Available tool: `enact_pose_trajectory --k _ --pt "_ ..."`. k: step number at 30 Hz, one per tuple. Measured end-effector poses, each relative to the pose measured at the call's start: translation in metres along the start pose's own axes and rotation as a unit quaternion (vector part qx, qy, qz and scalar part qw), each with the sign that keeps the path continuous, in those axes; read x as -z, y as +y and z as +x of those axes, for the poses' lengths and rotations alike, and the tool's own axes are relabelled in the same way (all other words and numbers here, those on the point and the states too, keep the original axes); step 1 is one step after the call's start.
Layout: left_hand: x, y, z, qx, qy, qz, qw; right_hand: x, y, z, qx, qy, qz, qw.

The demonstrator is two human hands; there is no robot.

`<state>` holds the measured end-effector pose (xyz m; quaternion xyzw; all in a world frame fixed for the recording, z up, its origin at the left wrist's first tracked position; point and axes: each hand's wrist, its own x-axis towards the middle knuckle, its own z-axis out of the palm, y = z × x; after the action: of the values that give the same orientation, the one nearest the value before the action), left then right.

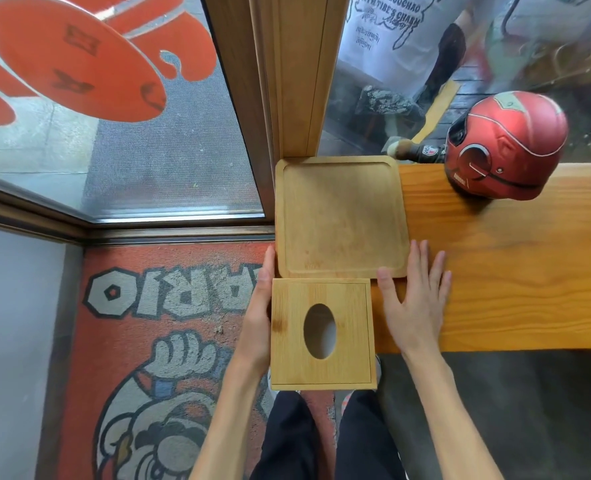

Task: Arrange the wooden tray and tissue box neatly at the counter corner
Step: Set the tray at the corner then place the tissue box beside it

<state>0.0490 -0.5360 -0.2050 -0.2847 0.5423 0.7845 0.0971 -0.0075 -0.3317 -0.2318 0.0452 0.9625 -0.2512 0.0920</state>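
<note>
A: Report the position of the wooden tray [341, 216].

B: It lies flat at the left end of the desk [516, 271], in the far-left corner. Its far edge meets the wooden window post [297, 74] and its left edge runs flush with the left end of the desk. The tray is nearly square, so no long axis can be told; its sides run parallel to the desk edges.

A: And the tissue box [322, 334]?

B: It stands just on the near side of the tray, at the near-left corner of the desk, with its top face and oval opening [320, 331] turned upward. The long axis of the oval runs from the near edge toward the far edge. The box's far edge sits just beside the tray's near edge; whether they touch cannot be told. Its near edge appears to overhang the near edge of the desk.

A: State of the hands.

B: The left hand [261, 306] lies flat against the left side of the box, fingers pressed together and extended toward the tray's near-left corner. The right hand [415, 299] rests palm down on the desk just right of the box, fingers spread; the fingertips [417, 245] reach the tray's near-right corner. Neither hand pinches anything.

A: Other items?

B: A red helmet [502, 147] sits at the far edge of the desk, well apart from the tray.
</note>
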Motion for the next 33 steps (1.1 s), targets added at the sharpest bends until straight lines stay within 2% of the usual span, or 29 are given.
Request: enact_pose_trajectory --k 9,12,15,29,33 --pt "0.003 -0.005 0.004 0.006 0.012 0.003 1.0 -0.002 0.004 0.003 0.002 -0.005 -0.002 1.0" --pt "0.006 -0.005 0.005 0.01 0.012 0.007 1.0 0.005 -0.001 -0.001 -0.02 -0.03 0.097 0.995" --pt "0.007 -0.005 0.007 0.012 0.009 0.004 1.0 0.004 -0.02 -0.021 -0.038 -0.072 0.216 0.973" --pt "0.009 -0.007 0.005 0.019 -0.014 -0.017 1.0 -0.006 -0.029 -0.04 -0.057 -0.055 0.232 0.97" --pt "0.015 -0.007 0.004 0.012 -0.026 -0.002 1.0 0.0 -0.026 -0.041 -0.069 -0.075 0.253 0.962"
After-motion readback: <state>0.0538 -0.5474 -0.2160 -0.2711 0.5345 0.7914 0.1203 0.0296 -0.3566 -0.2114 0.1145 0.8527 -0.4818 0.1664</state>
